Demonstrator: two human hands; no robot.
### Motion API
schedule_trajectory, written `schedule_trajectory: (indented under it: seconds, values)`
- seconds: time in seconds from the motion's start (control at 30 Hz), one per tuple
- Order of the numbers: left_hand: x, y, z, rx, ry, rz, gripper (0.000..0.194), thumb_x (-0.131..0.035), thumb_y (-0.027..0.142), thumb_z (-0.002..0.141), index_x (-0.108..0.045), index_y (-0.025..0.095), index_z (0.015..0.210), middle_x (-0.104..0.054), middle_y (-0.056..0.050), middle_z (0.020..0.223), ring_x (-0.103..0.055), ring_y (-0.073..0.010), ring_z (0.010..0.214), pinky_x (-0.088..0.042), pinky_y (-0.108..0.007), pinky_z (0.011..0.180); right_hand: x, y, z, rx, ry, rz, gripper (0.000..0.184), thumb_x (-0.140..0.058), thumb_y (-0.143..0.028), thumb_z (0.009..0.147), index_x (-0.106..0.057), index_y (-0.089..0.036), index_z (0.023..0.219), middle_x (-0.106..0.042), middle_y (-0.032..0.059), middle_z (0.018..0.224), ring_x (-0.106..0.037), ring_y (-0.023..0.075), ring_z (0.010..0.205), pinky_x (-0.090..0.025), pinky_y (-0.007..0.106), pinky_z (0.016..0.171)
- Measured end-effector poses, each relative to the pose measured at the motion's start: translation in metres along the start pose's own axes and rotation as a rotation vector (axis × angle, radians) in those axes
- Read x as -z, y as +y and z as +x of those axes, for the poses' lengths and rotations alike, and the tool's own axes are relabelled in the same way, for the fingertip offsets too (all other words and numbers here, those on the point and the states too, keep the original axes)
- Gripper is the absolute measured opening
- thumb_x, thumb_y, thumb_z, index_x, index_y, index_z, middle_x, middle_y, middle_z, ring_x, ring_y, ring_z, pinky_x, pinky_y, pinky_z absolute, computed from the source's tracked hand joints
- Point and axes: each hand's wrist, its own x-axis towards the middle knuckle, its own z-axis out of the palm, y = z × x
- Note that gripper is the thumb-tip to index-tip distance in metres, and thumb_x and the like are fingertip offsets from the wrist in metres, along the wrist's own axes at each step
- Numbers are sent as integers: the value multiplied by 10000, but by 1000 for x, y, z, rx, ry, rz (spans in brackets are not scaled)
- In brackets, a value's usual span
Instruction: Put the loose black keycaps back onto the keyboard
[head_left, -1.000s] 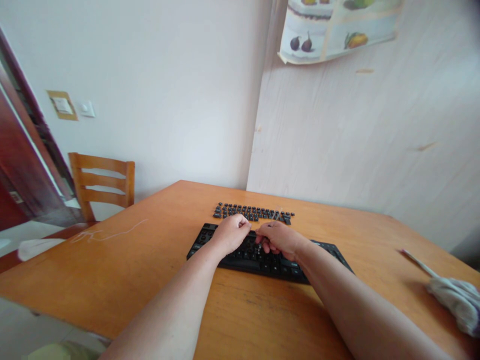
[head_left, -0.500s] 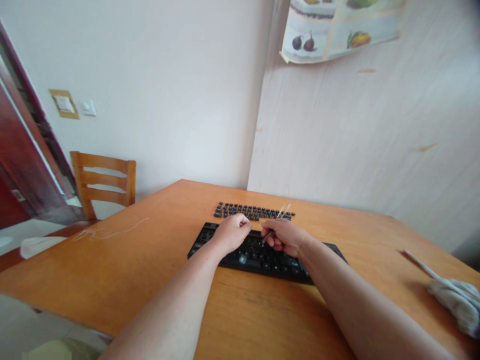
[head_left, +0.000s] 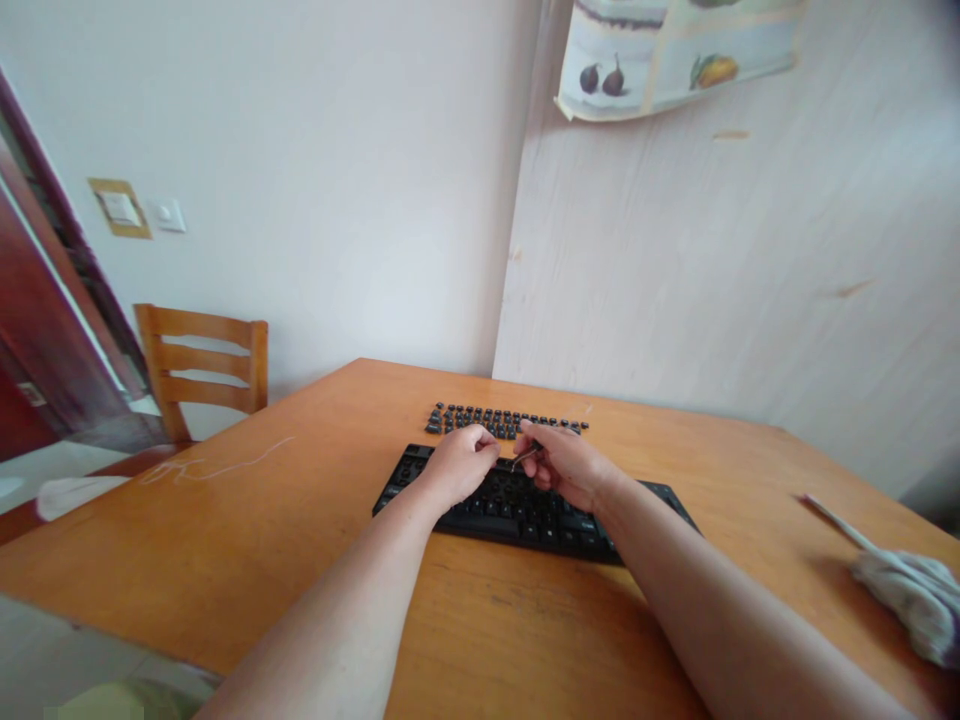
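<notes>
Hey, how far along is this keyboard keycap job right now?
Looks partway. Done: several rows of loose keycaps lie lined up on the table behind the black keyboard. In hand: the left hand rests on the keyboard, and the right hand grips a thin metal tool over it. Left: many keys show on the keyboard's near rows; the hands hide the rest.

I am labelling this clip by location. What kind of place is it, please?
Probably a room in a home: a wooden table against the wall, a wooden chair, and a fruit poster. A keyboard lies under the hands.
</notes>
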Motion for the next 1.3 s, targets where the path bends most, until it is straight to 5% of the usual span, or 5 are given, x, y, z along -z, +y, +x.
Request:
schedule_trajectory:
  seconds: [0.73,0.93,1.07,1.17,1.3]
  values:
    - [0,2,0,-12,7,19,211,-504,361,819,-624,196,767,-685,-29,771,-601,-166,706,-423,-265,637,-9,-7,-6,174,61,-9,389,-530,-544,849,-611,-167,790,-538,-25,489,-381,78,358,-284,209,366]
    - [-1,-1,2,-54,-1,72,213,-502,340,815,-646,184,808,-680,-37,758,-590,-163,687,-417,-265,629,-16,-22,-13,423,195,-384,384,-520,-548,859,-590,-186,752,-449,-51,473,-357,83,420,-267,216,430]
    - [1,3,3,-102,36,94,214,-497,323,818,-654,177,833,-688,-45,788,-601,-170,713,-427,-271,648,-13,-36,-9,509,194,-812,218,-612,-373,825,-591,-189,711,-552,-16,568,-442,111,538,-305,228,520]
    - [6,8,0,-164,119,80,234,-481,337,841,-655,181,848,-691,-47,815,-610,-174,762,-437,-274,690,-9,-44,-20,544,159,-1067,94,-571,-252,834,-623,-187,790,-620,12,686,-495,130,636,-327,233,589]
    - [13,19,-8,-228,290,16,261,-471,379,866,-644,184,855,-685,-36,806,-605,-157,762,-445,-265,722,-5,-38,-63,490,231,-1286,164,-477,-227,876,-618,-188,952,-663,48,783,-542,158,675,-333,251,612]
